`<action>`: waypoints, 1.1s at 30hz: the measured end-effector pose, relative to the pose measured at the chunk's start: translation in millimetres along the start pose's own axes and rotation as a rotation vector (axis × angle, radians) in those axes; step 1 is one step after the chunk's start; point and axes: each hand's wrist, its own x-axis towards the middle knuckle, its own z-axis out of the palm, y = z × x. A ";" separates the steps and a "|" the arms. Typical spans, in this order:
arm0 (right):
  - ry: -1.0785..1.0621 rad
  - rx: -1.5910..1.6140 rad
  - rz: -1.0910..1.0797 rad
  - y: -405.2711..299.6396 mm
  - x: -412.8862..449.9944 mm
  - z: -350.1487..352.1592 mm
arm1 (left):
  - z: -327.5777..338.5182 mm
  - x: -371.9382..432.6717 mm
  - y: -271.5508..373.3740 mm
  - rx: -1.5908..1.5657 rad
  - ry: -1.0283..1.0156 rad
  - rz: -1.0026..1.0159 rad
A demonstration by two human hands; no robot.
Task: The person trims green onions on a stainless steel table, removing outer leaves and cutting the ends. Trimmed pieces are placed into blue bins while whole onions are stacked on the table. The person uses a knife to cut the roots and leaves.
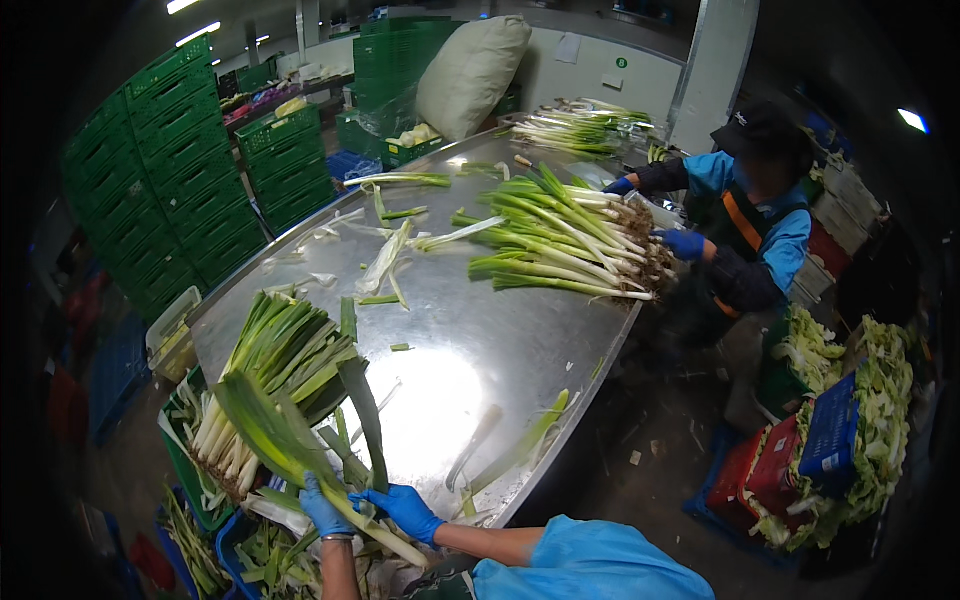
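A leek (281, 435) with broad green leaves and a pale shank lies slantwise across the near left end of the steel table (442, 337). My left hand (326, 508), in a blue glove, grips its shank. My right hand (401, 510), also gloved in blue, is closed at a dark green leaf (367, 420) that hangs beside the shank; the fingertips are partly hidden. Just beyond my left hand, a pile of leeks (281, 345) rests on the table's left edge, roots toward me. Loose leaf strips (517, 450) lie on the metal to the right.
Across the table a co-worker (750, 217) in blue gloves touches a large leek pile (562, 240). Bins of trimmings (277, 562) stand below the near left edge. Green crates (187, 150) are stacked at left; crates with cabbage leaves (829, 442) stand on the floor at right.
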 end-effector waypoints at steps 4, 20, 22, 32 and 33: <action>-0.065 -0.168 -0.034 -46.9 -28.8 -13.2 | -53.1 27.8 49.7 0.053 0.105 0.116; -0.541 -0.825 0.112 -20.0 46.7 88.2 | -48.5 -30.9 196.8 -0.252 0.340 0.436; -0.687 -0.840 0.114 -24.7 44.0 137.4 | -47.4 -35.7 177.0 -0.323 0.278 0.358; -0.246 -0.607 -0.187 28.3 45.9 135.7 | -24.4 -29.2 134.0 -0.326 0.253 0.253; -0.214 -0.638 -0.200 27.7 46.7 135.2 | -19.4 -27.1 132.4 -0.334 0.255 0.264</action>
